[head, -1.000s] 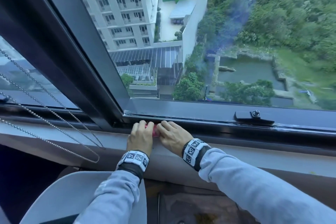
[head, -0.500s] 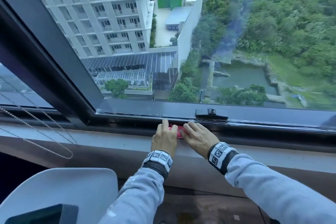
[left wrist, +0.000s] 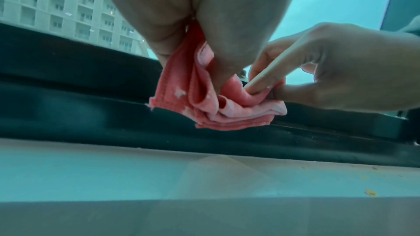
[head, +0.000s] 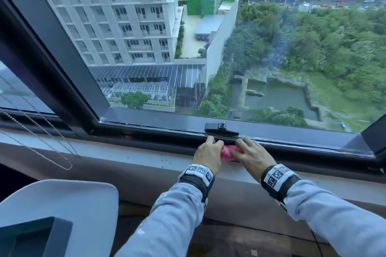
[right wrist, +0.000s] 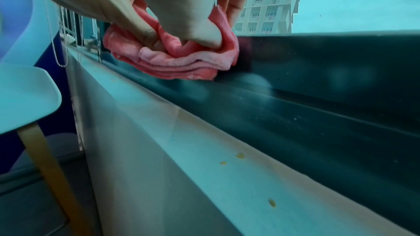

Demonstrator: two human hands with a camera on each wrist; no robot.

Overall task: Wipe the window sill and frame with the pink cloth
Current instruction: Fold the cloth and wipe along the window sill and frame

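The folded pink cloth (head: 228, 152) lies bunched against the dark lower window frame (head: 146, 134), just below the black latch (head: 222, 126). My left hand (head: 208, 152) grips its left side, thumb and fingers pinching the folds (left wrist: 204, 100). My right hand (head: 250, 154) holds the right side, with thumb and forefinger (left wrist: 272, 80) pinching it. In the right wrist view the right hand (right wrist: 186, 21) presses the cloth (right wrist: 181, 65) onto the frame's ledge. The pale sill (head: 114, 150) runs in front of the frame, under both wrists.
Small yellowish crumbs (right wrist: 239, 155) dot the sill to the right of the hands. A bead chain (head: 41, 142) hangs over the sill at the left. A white chair (head: 62, 204) stands lower left. The frame's right corner (head: 373, 137) rises at the far right.
Both hands have slid the cloth rightward along the lower frame, from near the left corner to directly under the latch. More of the cloth shows between the hands.
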